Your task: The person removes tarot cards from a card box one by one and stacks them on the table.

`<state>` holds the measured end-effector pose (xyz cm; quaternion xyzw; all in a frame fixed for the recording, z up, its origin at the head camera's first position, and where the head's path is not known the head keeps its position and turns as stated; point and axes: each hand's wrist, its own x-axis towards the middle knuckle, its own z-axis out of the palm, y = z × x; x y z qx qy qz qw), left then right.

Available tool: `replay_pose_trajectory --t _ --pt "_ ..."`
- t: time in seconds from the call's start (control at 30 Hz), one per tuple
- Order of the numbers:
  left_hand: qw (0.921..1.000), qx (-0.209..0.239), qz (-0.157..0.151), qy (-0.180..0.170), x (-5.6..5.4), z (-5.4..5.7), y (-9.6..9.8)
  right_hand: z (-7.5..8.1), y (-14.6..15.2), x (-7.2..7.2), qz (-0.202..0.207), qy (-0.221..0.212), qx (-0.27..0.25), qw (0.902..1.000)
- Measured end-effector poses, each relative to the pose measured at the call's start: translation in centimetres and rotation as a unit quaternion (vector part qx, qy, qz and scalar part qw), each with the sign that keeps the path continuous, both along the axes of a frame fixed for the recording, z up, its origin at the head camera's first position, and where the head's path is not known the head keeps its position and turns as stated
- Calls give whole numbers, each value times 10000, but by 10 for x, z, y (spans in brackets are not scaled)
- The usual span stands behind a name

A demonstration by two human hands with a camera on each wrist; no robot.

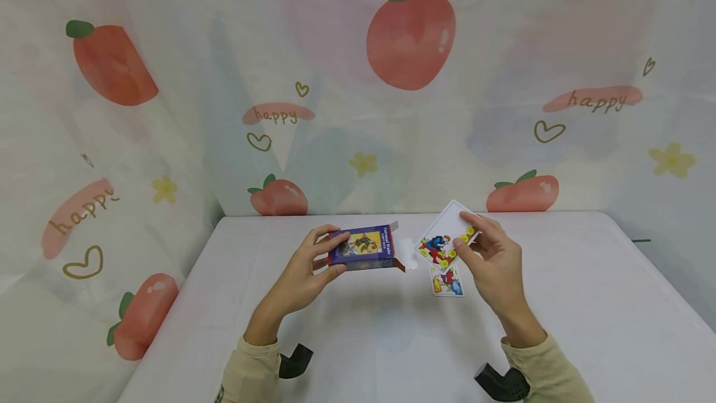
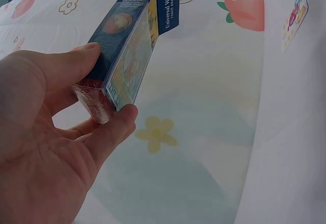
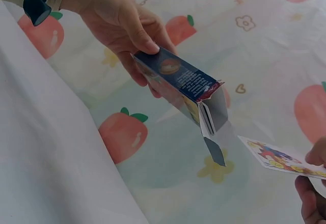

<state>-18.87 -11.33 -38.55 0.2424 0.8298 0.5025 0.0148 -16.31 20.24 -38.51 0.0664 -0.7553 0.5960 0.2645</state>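
Observation:
In the head view my left hand (image 1: 304,269) grips a blue "Universal Waite" tarot card box (image 1: 362,246), thumb along the lower side and fingers over the top. The box's end flap stands open toward the right; in the right wrist view, white edges of cards (image 3: 208,119) show inside it. My right hand (image 1: 495,260) pinches a colourful tarot card (image 1: 442,235) between thumb and fingers, tilted, right of the box's open end. Below it in the head view, a second tarot card (image 1: 447,283) lies on the white table, partly hidden by the held one.
A white cloth covers the table (image 1: 358,341). Behind and to the left hangs a printed fabric backdrop (image 1: 335,30) with red fruit, hearts and "happy" lettering. Dark devices (image 1: 503,383) are strapped at both wrists.

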Motion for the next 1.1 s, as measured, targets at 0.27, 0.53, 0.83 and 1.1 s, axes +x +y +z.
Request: replay_pose_trajectory --t 0.27,0.53,0.83,1.1 --pt "10000 -9 -26 51 1 1 -1 -3 2 -2 183 94 124 9997" --pt "10000 6 41 19 1 1 0 -10 8 -7 147 73 438 9989" --pt "9999 2 75 -96 1 1 0 -19 15 -13 189 -298 826 9960" --pt "10000 22 66 -47 1 1 1 -25 18 -18 322 -853 1181 9888"
